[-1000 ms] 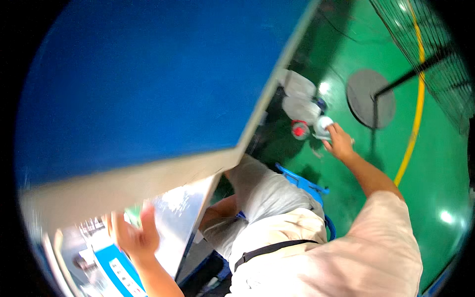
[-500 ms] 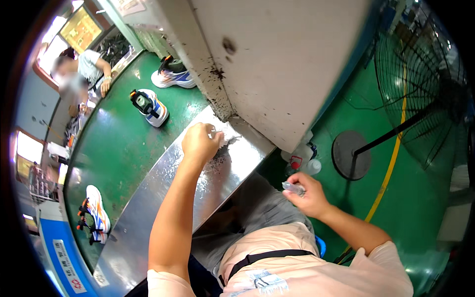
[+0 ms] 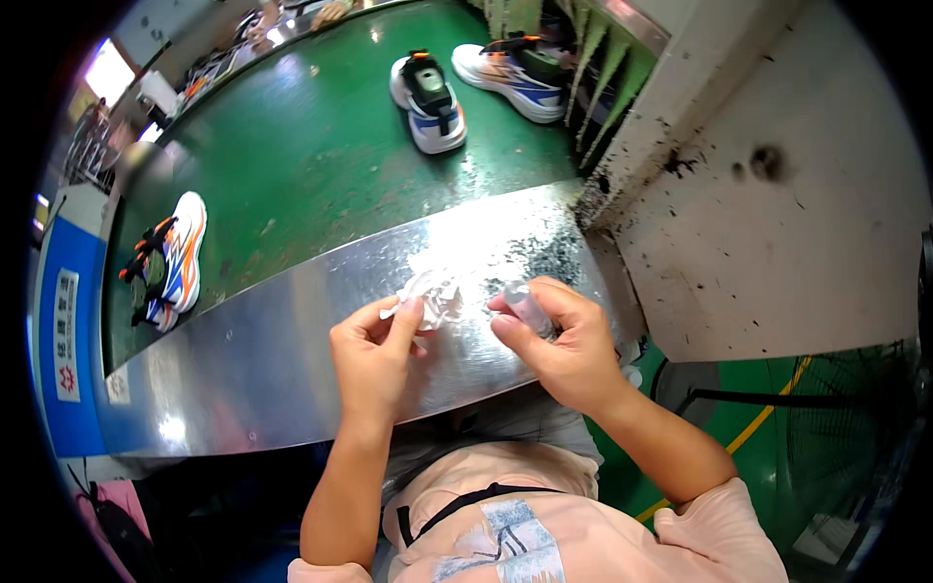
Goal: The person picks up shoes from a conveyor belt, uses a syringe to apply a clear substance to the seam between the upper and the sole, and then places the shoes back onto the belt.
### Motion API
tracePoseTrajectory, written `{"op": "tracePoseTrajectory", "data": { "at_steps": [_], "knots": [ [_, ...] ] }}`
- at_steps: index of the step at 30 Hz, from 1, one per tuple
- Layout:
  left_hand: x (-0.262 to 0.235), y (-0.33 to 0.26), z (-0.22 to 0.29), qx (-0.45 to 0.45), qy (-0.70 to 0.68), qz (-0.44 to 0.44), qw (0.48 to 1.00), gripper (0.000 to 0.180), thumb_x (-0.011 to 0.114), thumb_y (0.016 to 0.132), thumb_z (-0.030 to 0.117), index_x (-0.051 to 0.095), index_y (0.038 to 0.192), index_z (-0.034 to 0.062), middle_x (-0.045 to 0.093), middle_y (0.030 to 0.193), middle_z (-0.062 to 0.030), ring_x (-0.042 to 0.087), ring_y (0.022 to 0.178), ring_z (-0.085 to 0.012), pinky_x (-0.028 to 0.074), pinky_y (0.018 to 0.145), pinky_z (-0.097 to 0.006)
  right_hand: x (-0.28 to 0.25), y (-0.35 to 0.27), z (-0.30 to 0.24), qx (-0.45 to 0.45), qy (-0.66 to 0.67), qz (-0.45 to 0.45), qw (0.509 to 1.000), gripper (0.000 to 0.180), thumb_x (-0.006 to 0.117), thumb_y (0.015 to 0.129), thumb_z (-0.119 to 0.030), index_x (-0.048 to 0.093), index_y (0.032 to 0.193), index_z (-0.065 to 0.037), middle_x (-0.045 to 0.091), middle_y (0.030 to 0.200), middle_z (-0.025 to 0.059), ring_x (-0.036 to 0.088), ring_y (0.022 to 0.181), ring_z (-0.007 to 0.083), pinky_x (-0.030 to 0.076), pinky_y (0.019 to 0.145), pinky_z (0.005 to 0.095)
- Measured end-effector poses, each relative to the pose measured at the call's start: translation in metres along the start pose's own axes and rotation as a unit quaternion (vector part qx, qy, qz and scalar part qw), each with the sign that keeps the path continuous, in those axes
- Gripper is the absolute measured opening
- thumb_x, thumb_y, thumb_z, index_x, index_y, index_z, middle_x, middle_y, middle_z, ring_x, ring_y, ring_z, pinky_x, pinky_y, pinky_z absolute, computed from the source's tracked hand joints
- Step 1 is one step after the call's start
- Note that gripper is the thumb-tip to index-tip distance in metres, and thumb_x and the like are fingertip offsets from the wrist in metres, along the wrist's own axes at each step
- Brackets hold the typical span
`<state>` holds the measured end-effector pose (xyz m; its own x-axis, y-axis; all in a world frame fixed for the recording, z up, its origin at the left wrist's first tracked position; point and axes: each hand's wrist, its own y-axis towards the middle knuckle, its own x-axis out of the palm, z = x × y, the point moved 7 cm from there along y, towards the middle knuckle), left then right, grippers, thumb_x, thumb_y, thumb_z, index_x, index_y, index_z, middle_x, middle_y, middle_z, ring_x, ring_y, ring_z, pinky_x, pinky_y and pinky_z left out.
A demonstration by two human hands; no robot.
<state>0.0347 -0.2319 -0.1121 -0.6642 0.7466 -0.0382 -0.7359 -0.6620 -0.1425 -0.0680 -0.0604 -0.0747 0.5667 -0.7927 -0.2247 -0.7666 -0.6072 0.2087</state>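
Bright, even overhead light; strong glare on the steel desk (image 3: 243, 360), washing out the crumpled white cloth (image 3: 434, 291); soft highlights on the green belt (image 3: 311, 136); fisheye bending and black vignette at the rim; centre sharp, far corners blurred.

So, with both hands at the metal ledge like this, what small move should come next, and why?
Probably bring the right hand leftward to the crumpled white wad. The left hand pinches that wad on the metal ledge, while the right hand's grip is on a small clear object, close beside the wad but apart.
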Motion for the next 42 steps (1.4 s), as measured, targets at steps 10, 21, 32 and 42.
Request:
{"op": "tracePoseTrajectory", "data": {
  "at_steps": [10, 21, 32, 42],
  "knots": [
    [-0.006, -0.021, -0.022, -0.049, -0.260, -0.008, 0.964, 0.013, 0.064, 0.090, 0.006, 0.065, 0.096, -0.0049, 0.068, 0.086, -0.0101, 0.065, 0.072, -0.0139, 0.054, 0.067, -0.025, 0.050, 0.008, 0.001, -0.005, -0.047, -0.022, 0.999, 0.022, 0.071, 0.075, -0.007, 0.066, 0.095, 0.000, 0.064, 0.086, 0.0135, 0.063, 0.076, 0.0286, 0.050, 0.067, 0.0338],
    [-0.023, -0.025, -0.032, -0.043, -0.248, -0.027, 0.967, 0.011, 0.067, 0.085, 0.004, 0.066, 0.094, -0.0030, 0.068, 0.082, -0.0070, 0.061, 0.067, -0.0102, 0.049, 0.061, -0.021, 0.068, 0.007, -0.010, -0.073, -0.100, -0.118, 0.985, 0.018, 0.073, 0.076, -0.012, 0.064, 0.089, -0.004, 0.062, 0.083, 0.0122, 0.062, 0.076, 0.0288, 0.049, 0.066, 0.0349],
    [-0.038, -0.021, 0.017, 0.115, -0.105, 0.011, 0.988, 0.021, 0.063, 0.089, 0.003, 0.066, 0.106, -0.0074, 0.069, 0.096, -0.0103, 0.064, 0.081, -0.0129, 0.049, 0.075, -0.025, 0.055, 0.014, -0.004, 0.001, -0.148, -0.134, 0.980, 0.022, 0.065, 0.087, -0.021, 0.063, 0.083, 0.001, 0.065, 0.076, 0.0179, 0.064, 0.071, 0.0272, 0.048, 0.063, 0.0369],
    [-0.016, -0.022, 0.046, 0.088, -0.109, -0.098, 0.985, 0.012, 0.065, 0.088, 0.004, 0.066, 0.097, -0.0029, 0.065, 0.086, -0.0038, 0.058, 0.074, -0.0087, 0.048, 0.066, -0.024, 0.073, -0.007, -0.025, 0.102, -0.033, -0.349, 0.931, 0.031, 0.058, 0.092, -0.027, 0.059, 0.087, 0.004, 0.063, 0.073, 0.0150, 0.060, 0.056, 0.0216, 0.048, 0.054, 0.0352]
  ]
}}
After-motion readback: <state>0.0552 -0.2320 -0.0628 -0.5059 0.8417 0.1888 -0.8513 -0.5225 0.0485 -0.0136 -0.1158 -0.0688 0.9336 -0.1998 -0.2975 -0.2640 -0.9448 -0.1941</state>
